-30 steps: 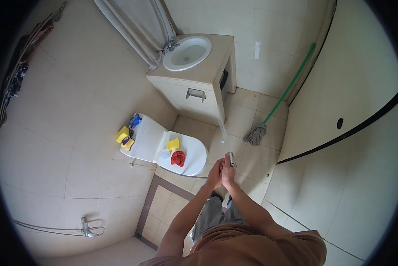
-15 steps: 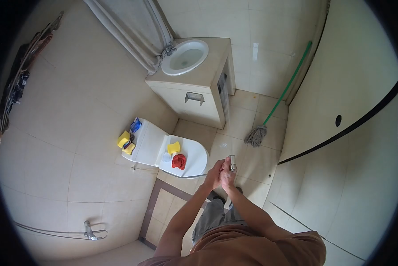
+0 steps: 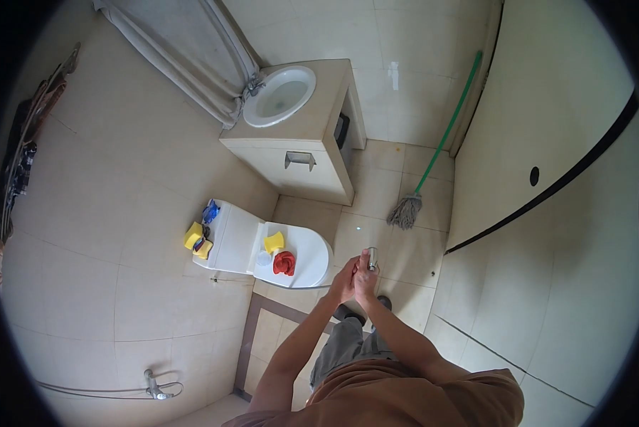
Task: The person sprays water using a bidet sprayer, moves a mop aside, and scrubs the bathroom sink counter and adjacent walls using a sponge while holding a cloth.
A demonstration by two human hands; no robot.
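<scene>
In front of my body, above the tiled floor, both hands are brought together. My right hand (image 3: 365,283) is closed around a small silvery cylinder (image 3: 373,258), whose end sticks up past the fingers; its exact kind does not show. Pressed against it from the left is my left hand (image 3: 343,280), fingers curled inward; whether they also grip the cylinder is hidden. Left of the hands stands a white toilet (image 3: 312,262) with its lid down. On the lid lie a red cloth (image 3: 284,263), a yellow sponge (image 3: 274,242) and a small clear round item (image 3: 263,258).
Yellow sponges (image 3: 194,235) and a blue item (image 3: 210,211) sit on the toilet tank. Beyond is a tiled counter with a washbasin (image 3: 279,96). A green-handled mop (image 3: 407,211) leans in the far corner by a pale door (image 3: 547,121). A shower fitting (image 3: 156,384) hangs lower left.
The camera's view has shifted slightly, so the room sits a little differently in the frame. My hands stay together around the silvery cylinder.
</scene>
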